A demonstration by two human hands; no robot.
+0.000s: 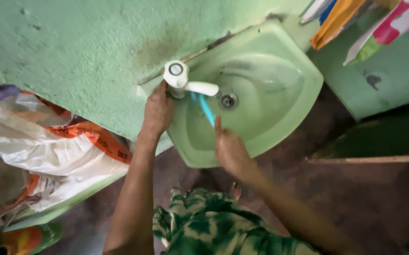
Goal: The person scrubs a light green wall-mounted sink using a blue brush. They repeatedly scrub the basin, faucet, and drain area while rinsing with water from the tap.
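Note:
A pale green wash basin (284, 111) is fixed to a green wall. A white tap (184, 80) sticks out over it. My left hand (157, 113) grips the base of the tap at the basin's left edge. My right hand (230, 151) is over the basin's front rim and holds a blue toothbrush (206, 109), whose far end reaches under the tap's spout. The drain (227, 100) lies just right of the brush.
Crumpled white and orange plastic bags (48, 146) pile on a green ledge at left. Colourful packets (355, 23) hang at top right. A dark floor (355, 198) runs below, with my green patterned garment (204, 226) and a bare toe visible.

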